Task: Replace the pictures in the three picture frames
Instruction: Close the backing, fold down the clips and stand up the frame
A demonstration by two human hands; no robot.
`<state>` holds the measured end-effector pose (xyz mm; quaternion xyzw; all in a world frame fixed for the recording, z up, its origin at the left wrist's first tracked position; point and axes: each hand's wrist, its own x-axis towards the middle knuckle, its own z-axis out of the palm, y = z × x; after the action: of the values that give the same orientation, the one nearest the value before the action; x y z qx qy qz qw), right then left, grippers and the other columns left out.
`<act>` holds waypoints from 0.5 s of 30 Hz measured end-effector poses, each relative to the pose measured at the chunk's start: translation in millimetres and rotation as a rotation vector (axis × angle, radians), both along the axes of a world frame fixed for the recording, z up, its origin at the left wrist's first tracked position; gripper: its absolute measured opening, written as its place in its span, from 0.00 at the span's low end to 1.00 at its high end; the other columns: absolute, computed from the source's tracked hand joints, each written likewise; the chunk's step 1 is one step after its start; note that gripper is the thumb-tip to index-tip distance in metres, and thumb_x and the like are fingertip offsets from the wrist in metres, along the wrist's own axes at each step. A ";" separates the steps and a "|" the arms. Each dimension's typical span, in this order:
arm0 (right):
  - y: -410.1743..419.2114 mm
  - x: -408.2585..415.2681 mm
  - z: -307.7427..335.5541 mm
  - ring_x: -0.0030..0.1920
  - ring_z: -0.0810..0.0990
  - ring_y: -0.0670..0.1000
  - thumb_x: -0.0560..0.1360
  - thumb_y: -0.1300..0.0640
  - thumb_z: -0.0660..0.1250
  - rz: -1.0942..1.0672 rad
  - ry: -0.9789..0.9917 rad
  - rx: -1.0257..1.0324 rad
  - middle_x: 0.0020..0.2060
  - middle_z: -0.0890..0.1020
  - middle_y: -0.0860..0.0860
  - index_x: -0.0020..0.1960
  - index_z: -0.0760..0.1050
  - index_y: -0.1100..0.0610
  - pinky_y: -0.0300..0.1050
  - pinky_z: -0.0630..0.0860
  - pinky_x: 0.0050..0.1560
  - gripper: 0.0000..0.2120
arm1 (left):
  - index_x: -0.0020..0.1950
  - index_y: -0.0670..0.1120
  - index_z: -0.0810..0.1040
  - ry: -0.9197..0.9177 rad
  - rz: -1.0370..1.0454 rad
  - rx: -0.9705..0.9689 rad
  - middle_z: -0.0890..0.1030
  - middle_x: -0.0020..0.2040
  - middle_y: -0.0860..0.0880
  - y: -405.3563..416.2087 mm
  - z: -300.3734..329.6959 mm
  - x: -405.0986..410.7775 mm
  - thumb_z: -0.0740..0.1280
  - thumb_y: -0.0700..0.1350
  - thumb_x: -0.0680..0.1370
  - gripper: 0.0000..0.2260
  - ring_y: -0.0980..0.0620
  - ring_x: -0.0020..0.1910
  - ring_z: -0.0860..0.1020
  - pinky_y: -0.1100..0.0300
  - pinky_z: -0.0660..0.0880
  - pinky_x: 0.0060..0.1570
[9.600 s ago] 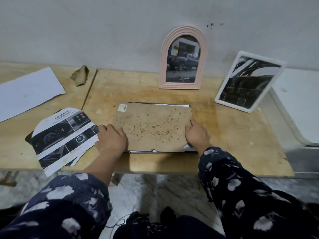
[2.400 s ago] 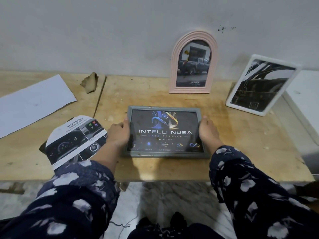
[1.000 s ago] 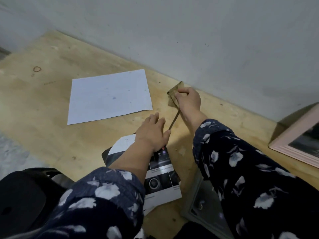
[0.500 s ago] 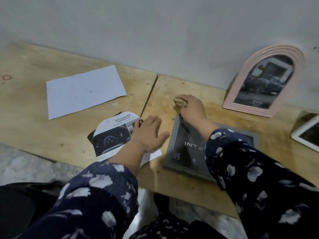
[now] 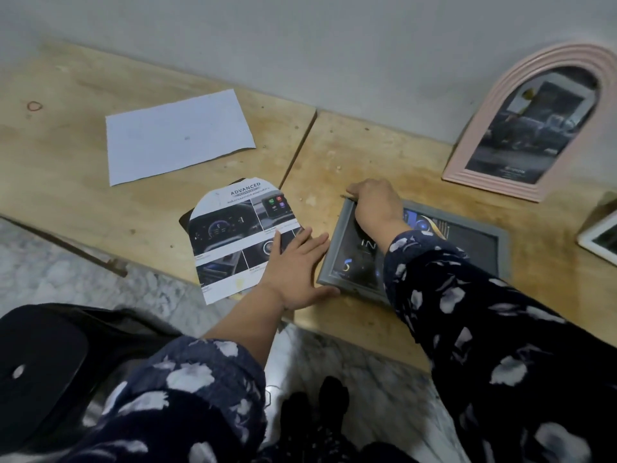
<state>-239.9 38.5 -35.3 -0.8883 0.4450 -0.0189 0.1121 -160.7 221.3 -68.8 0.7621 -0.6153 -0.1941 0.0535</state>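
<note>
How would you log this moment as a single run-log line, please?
left hand: flat, steadying grey frame edge | right hand: curled at frame's far-left corner, contents hidden | pink arched frame: upright at wall

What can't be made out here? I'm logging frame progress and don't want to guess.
- Grey frame, head view: the right hand and sleeve hide most of its picture.
- Whether the right hand holds anything: cannot tell.
- White frame: cut off by the right edge.
- Cutout page: small print unreadable; the left hand covers a corner.
</note>
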 end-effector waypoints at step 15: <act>97.5 -64.1 -17.7 0.50 0.76 0.56 0.65 0.59 0.52 0.137 -0.284 0.141 0.55 0.83 0.49 0.60 0.80 0.51 0.47 0.71 0.52 0.28 | 0.79 0.54 0.54 -0.045 0.022 0.039 0.52 0.78 0.59 -1.2 11.3 -4.7 0.63 0.71 0.70 0.42 0.56 0.78 0.44 0.35 0.36 0.71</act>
<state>-304.0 136.0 -53.0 -0.8948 0.3634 -0.1053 0.2369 -165.4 220.1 -57.6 0.7738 -0.6042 -0.1881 0.0270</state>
